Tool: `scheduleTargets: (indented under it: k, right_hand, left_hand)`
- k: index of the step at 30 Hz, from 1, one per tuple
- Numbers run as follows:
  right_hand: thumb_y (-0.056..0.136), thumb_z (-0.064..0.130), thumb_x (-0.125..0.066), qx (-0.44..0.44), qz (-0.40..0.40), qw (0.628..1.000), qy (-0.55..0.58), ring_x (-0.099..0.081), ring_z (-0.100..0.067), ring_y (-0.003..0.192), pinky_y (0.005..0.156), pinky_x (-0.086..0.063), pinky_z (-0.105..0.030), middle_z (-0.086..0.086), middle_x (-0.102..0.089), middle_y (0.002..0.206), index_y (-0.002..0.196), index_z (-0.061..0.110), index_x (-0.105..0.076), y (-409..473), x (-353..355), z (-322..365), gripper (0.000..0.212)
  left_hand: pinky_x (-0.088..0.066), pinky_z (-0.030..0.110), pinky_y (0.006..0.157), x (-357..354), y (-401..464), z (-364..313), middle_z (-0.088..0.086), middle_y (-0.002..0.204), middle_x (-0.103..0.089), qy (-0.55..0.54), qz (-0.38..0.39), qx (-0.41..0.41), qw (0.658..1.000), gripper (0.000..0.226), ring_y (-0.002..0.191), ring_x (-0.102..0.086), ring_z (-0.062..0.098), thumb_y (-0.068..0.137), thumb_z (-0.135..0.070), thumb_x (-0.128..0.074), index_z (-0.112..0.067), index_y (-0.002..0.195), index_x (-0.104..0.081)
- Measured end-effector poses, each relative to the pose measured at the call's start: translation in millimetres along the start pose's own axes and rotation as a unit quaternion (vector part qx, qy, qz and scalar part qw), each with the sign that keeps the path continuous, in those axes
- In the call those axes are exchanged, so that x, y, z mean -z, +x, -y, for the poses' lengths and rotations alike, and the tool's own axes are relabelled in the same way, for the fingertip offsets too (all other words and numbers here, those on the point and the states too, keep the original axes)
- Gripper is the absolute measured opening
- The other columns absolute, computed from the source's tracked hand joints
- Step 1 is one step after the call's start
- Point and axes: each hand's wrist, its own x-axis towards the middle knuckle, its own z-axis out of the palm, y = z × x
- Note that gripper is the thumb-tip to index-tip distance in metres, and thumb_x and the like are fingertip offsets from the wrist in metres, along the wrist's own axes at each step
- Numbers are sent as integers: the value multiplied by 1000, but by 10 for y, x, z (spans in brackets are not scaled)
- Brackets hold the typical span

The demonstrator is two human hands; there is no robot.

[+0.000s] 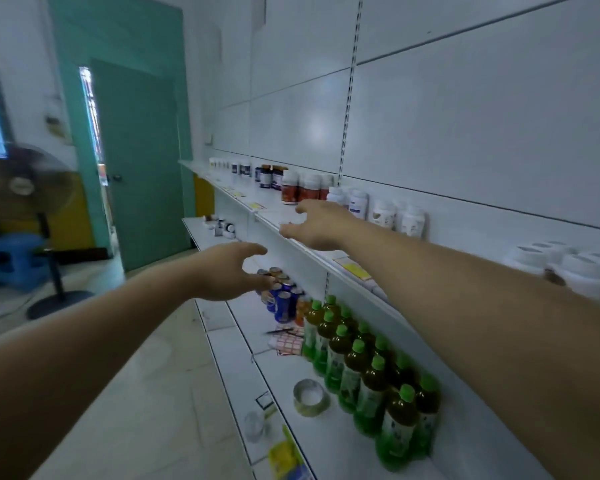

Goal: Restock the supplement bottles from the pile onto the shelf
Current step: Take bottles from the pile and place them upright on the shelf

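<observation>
Two bare forearms come into the frame from the lower left and the right edge, both reaching toward the shelves. The left hand [227,271] is at the centre of the frame, fingers spread and a little curved, thumb apart, and it holds nothing; it hovers in front of a group of blue cans [282,299] on the lower shelf. The right hand [317,225] is a little higher, over the front edge of the upper shelf [312,252], also open with relaxed fingers and empty.

The supplement bottles [361,206] stand in a row along the back of this upper shelf, running from the centre toward the upper left: white ones just beside the right hand, then red-labelled bottles [302,188], then dark ones farther away. More white bottles [561,265] are at the right edge of the frame.

On the lower shelf, in the lower right, stand green-capped drink bottles [371,372], with a tape roll [310,398] near them. A green door [139,161] and a standing fan [32,202] are at the left.
</observation>
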Motion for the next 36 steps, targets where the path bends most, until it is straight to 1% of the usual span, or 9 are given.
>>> scheduleTargets:
  k: [9,12,14,18,22,25,29,33,36]
  right_hand:
    - [85,62,-51,-14,-13,1000,-8,-42,-27,128,92,-38,-36,-5,-39,148,144,21,-35,2028,-851,446,74]
    - [84,61,-52,-25,-18,999,11,-49,-25,119,82,-39,-31,-5,-41,146,143,22,-36,2750,-1065,675,73]
    - [83,62,-52,-25,-11,1000,10,-48,-23,118,81,-38,-31,-4,-44,143,142,23,-38,3220,-1189,820,72]
    - [81,64,-52,-19,-14,1000,2,-48,-21,102,74,-35,-32,-5,-51,134,137,23,-43,4122,-1439,1023,70]
    - [84,61,-53,-19,-24,999,-11,-48,-25,119,77,-34,-31,-5,-46,141,140,23,-40,5021,-1737,1043,69]
    - [86,59,-53,-23,-27,999,-11,-43,-25,126,81,-32,-32,-5,-42,146,142,21,-37,5740,-1947,960,70]
    - [86,58,-51,-27,-28,999,-14,-41,-25,128,88,-36,-34,-4,-40,147,142,21,-38,6765,-2139,883,69]
    - [87,57,-50,-34,-18,999,-19,-42,-25,128,84,-32,-32,-5,-41,147,142,19,-39,7718,-2310,927,67]
    - [87,58,-49,-49,-17,998,-28,-41,-25,129,91,-36,-35,-4,-39,149,143,20,-37,8381,-2478,960,69]
  left_hand:
    - [-30,37,108,242,1477,1633,-1,151,-32,17,7,-26,999,70,134,-34,20,85,-49,-59,-28,144,-31]
    - [-34,37,106,390,1928,2209,0,151,-32,22,30,-22,999,70,129,-42,21,85,-50,-59,-28,144,-31]
    - [-37,37,105,507,2246,2559,0,150,-33,25,48,-17,998,69,126,-45,21,85,-50,-59,-27,144,-31]
    - [-36,35,104,689,2936,3179,0,150,-34,20,48,-15,999,69,125,-46,21,85,-50,-59,-26,144,-33]
    - [-32,37,107,750,3736,3758,2,150,-34,17,44,-28,999,69,132,-38,23,85,-50,-58,-26,144,-32]
    - [-31,38,107,808,4412,4172,2,150,-35,23,40,-38,998,69,132,-38,23,85,-49,-59,-25,144,-32]
    - [-33,37,108,972,5294,4691,2,148,-38,19,29,-54,998,67,129,-42,21,85,-47,-60,-25,143,-34]
    - [-34,35,105,1190,6111,5287,0,147,-39,0,37,-54,998,67,128,-43,19,84,-47,-61,-25,142,-36]
    - [-33,32,103,1295,6761,5761,1,148,-38,9,43,-68,997,67,129,-42,19,84,-49,-60,-27,143,-35]
